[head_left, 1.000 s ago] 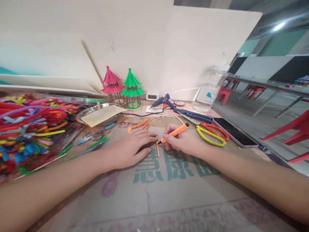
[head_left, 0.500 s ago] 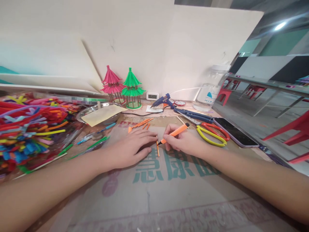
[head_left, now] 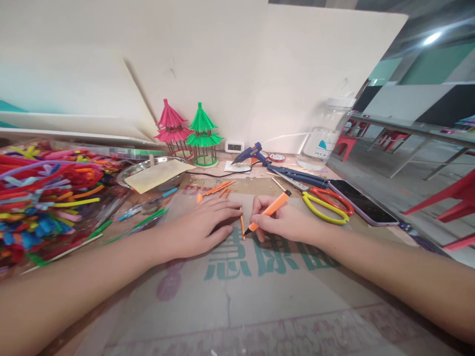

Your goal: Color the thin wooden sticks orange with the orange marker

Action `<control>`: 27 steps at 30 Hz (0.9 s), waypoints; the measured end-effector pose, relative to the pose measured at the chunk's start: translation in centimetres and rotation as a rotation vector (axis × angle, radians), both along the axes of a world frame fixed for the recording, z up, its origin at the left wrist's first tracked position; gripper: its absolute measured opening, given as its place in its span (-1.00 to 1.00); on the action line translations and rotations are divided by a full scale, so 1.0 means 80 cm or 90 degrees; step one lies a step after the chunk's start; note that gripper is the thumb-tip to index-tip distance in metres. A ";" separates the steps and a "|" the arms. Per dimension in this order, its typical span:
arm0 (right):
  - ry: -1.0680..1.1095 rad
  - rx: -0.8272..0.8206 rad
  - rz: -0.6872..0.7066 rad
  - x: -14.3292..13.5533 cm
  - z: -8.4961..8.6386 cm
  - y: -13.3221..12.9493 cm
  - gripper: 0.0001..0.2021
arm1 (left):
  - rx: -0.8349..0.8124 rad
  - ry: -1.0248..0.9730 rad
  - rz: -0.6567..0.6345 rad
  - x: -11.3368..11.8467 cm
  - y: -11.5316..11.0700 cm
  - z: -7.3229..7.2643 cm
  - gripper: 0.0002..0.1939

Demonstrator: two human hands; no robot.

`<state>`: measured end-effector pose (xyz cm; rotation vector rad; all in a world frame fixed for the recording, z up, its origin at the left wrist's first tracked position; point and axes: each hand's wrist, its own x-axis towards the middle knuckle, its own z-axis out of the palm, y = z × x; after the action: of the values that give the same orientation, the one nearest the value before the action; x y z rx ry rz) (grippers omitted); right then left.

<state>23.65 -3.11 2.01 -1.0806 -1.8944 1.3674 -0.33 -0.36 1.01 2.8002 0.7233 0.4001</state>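
Note:
An orange marker (head_left: 272, 206) with a dark tip is pinched in my right hand (head_left: 284, 217). Its tip meets the lower part of a small wooden stick (head_left: 242, 225), partly coloured orange. My left hand (head_left: 202, 225) lies flat, palm down, with its fingers stretched out. The index fingertip rests at the stick's upper end. Just beyond the left fingers lie several orange sticks (head_left: 217, 188), beside the orange marker cap (head_left: 199, 198). Beneath both hands a translucent plastic sheet (head_left: 193, 306) with green printed characters covers the work surface.
Bundled pipe cleaners (head_left: 44, 198) fill the left side, next to a metal dish (head_left: 128, 173) with a card on it. Pink (head_left: 171, 121) and green (head_left: 201, 129) model pagodas stand behind. A glue gun (head_left: 248, 154), scissors (head_left: 326, 205), phone (head_left: 361, 200) and bottle (head_left: 324, 133) sit right.
The marker tip has slid down along the stick toward its near end, my right hand shifting slightly with it. My left hand stays in place.

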 end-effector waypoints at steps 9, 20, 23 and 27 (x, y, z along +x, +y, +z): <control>0.000 0.003 -0.028 -0.002 -0.002 0.001 -0.88 | 0.005 -0.002 -0.002 0.000 -0.001 0.001 -0.62; -0.002 0.001 -0.031 -0.002 -0.001 0.001 -0.87 | 0.000 -0.015 -0.007 0.000 -0.001 0.002 -0.63; -0.003 -0.009 0.012 0.000 0.000 0.000 -0.88 | -0.002 -0.011 -0.001 0.000 -0.001 0.002 -0.63; 0.000 -0.002 -0.012 0.000 0.000 0.000 -0.88 | -0.004 -0.010 0.003 0.000 -0.002 0.003 -0.63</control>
<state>23.65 -3.10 1.97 -1.0975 -1.8786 1.3611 -0.31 -0.53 1.22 2.7877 0.7267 0.4187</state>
